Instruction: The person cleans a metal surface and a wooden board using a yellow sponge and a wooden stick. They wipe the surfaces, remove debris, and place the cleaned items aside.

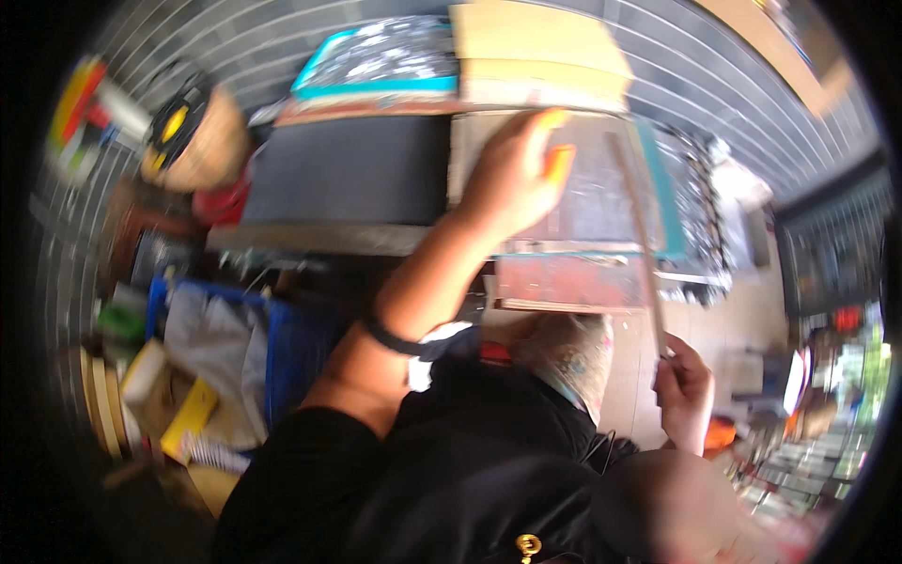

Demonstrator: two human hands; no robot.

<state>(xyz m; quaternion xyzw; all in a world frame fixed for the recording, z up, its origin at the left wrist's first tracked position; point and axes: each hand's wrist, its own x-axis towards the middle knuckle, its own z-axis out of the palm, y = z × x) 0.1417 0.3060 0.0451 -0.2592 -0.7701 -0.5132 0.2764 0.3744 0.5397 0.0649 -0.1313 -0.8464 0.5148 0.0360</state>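
My left hand [518,173], with orange coverings on the thumb and a finger, reaches over the right half of the work surface. Its thumb and finger are apart, and I see nothing between them. Under it lies a flat greyish panel [599,190] with a pale front edge; motion blur hides whether the hand touches it. My right hand [683,391] grips the near end of a long thin brown strip [640,225], perhaps wood. The strip's far end crosses the panel's right side. A dark flat panel [345,169] lies to the left.
A yellow sheet [542,49] and a teal-edged, plastic-covered piece [387,56] stand at the back. A reddish board [574,282] juts out in front. Left are a blue crate [303,359] with grey cloth and a round tan object [218,144]. A dark framed panel [835,240] stands right.
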